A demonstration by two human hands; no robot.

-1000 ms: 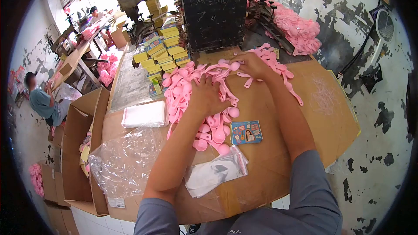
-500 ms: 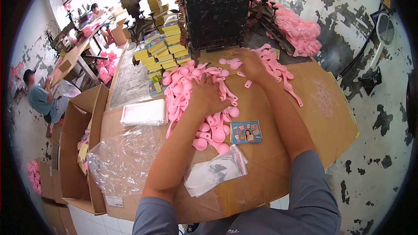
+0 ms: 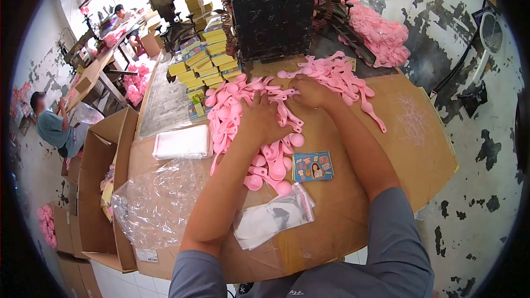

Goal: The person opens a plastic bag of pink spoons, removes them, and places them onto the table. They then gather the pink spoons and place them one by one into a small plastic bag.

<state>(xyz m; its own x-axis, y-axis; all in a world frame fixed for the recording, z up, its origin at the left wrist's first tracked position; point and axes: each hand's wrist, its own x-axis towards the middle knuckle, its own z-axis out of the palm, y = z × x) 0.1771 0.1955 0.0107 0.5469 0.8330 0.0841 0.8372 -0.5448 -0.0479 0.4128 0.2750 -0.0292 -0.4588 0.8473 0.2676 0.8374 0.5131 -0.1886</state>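
Note:
A heap of pink plastic measuring spoons [image 3: 225,111] lies on the cardboard-covered table. My left hand [image 3: 260,121] rests on the heap's right side, open, fingers spread over the spoons. My right hand [image 3: 310,92] is at the heap's upper right edge, fingers curled around the ends of some pink spoons [image 3: 288,94]; its fingertips are partly hidden. Beyond it lies a second cluster of pink spoons [image 3: 337,74]. Below the hands sit a small stack of blue printed cards [image 3: 312,166] and clear plastic sleeves [image 3: 273,218].
White plastic sleeves [image 3: 182,143] and a crumpled clear bag [image 3: 157,204] lie at left, beside an open carton [image 3: 99,187]. Stacked yellow-edged cards [image 3: 204,66] and a black machine panel [image 3: 270,19] stand behind. Pink bundles [image 3: 375,33] lie back right. Another person [image 3: 55,127] sits far left.
My right hand has moved slightly down and left, bringing loose spoons between the two piles toward the left heap. My left hand stays on the heap.

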